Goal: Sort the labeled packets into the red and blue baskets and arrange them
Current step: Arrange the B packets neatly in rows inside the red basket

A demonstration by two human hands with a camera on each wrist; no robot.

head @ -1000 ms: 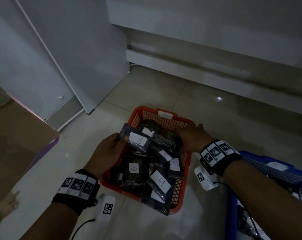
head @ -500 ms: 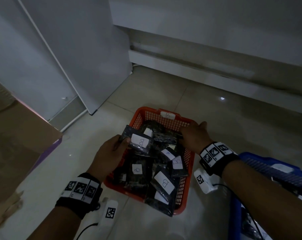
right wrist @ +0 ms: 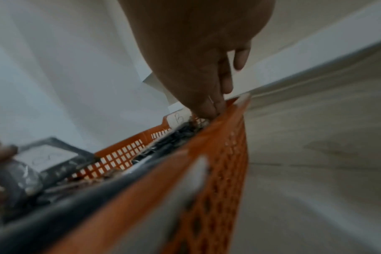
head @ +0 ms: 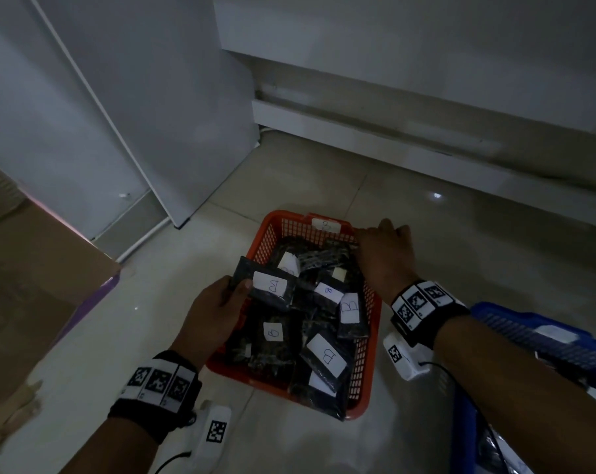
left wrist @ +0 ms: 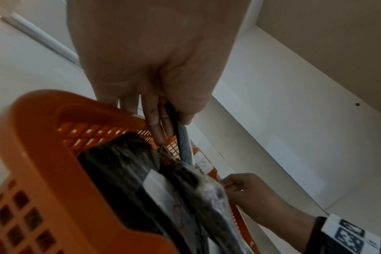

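**Wrist gear on bare arms**

Both forearms are bare, with no sleeves. Behind the left hand [head: 214,313] sits a black wristband [head: 156,388] faced with white panels printed with black square codes. Under it hangs a white camera block [head: 214,429] with one code tag and a thin black cable. The right hand [head: 385,254] has the same band [head: 426,306] and block [head: 402,357].

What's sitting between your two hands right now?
In the head view, dark packets with white B labels piled in the red basket lie between the left hand, pinching one packet, and the right hand.
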